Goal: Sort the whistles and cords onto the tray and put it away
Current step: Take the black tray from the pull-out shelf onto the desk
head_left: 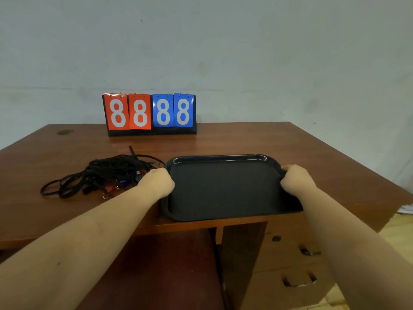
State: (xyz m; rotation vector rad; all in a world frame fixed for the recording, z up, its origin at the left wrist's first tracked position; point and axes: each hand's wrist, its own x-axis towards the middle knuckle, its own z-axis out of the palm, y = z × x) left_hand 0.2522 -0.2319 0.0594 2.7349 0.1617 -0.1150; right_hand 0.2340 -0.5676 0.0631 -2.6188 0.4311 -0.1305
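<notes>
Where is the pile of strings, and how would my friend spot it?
Find the brown wooden table with the flip scoreboard at the back. Left of the dark tray lies the tangle of black cords, the only messy heap, with small red and blue bits inside.

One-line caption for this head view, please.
Both hands, left and right, grip an empty tray beside tangled cords and whistles.

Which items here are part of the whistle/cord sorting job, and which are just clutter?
Part of the job:
- black tray, gripped at its side rims by the left hand and right hand
- tangled pile of black cords with whistles, left of the tray

Just lying about:
- flip scoreboard reading 88 88, at the back of the wooden desk
- desk drawers
</notes>
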